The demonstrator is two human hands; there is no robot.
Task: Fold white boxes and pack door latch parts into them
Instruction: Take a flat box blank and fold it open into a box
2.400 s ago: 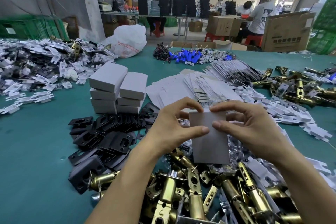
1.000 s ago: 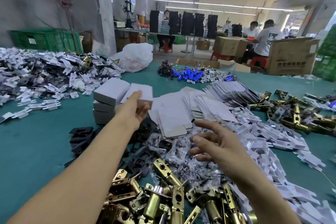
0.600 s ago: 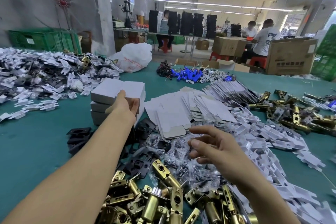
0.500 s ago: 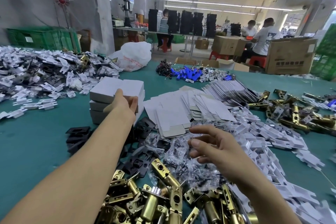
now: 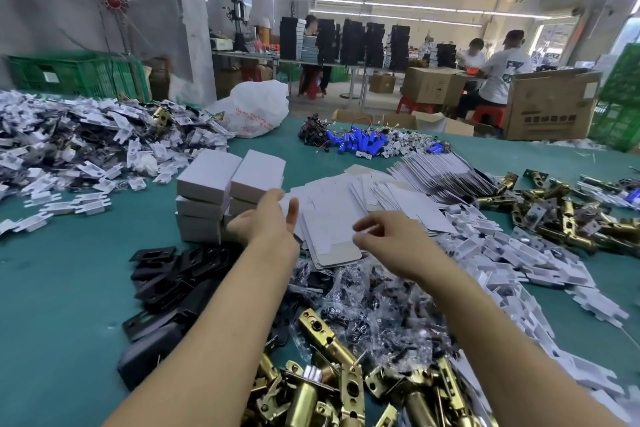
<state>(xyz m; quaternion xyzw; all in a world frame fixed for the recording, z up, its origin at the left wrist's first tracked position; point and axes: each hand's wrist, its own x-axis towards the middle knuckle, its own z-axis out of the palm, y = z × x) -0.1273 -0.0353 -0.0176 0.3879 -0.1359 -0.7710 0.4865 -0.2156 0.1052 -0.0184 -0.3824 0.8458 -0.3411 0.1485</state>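
Teal matte table (image 5: 62, 288); L hand (image 5: 266, 222) + R hand (image 5: 391, 236) fingers spread, empty, above flat card blanks (image 5: 329, 239).

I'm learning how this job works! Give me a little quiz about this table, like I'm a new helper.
1. True or false: the stacked white boxes sit on the left hand's side of the flat box blanks.
2. Nearest the right hand: A) flat box blanks B) white plastic bag C) green crates?
3. Fill in: the small cylinders at the far edge are ___.
Key: 1 true; 2 A; 3 blue.
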